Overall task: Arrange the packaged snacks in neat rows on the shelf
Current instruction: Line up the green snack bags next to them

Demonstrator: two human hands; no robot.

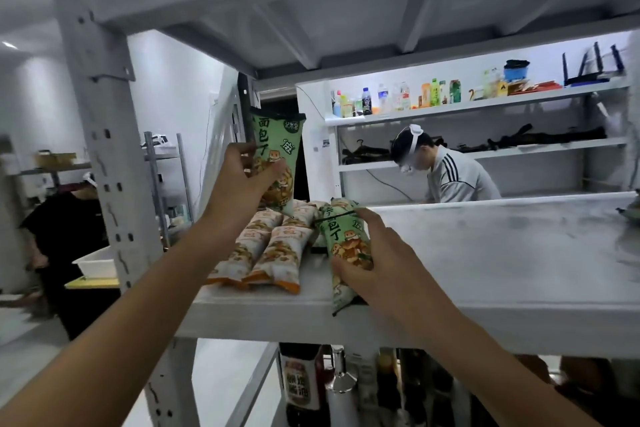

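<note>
Packaged snacks, three lots, all at the left end of the white shelf. Lot one: orange packets, lying side by side, ends toward the front edge. Lot two: upright green packet, raised clear above the orange packets, left hand curled round its lower half. Lot three: lying green packet, just beside the orange packets, right hand gripping it, thumb on one side and fingers over the top; its near end overhangs the shelf's front edge. Hazards, as judged: released where it lies, the overhanging packet may tip off toward the bottles on the tier below; the raised packet, set down carelessly, may land across the orange packets and skew them; a hard squeeze may crush the contents.
</note>
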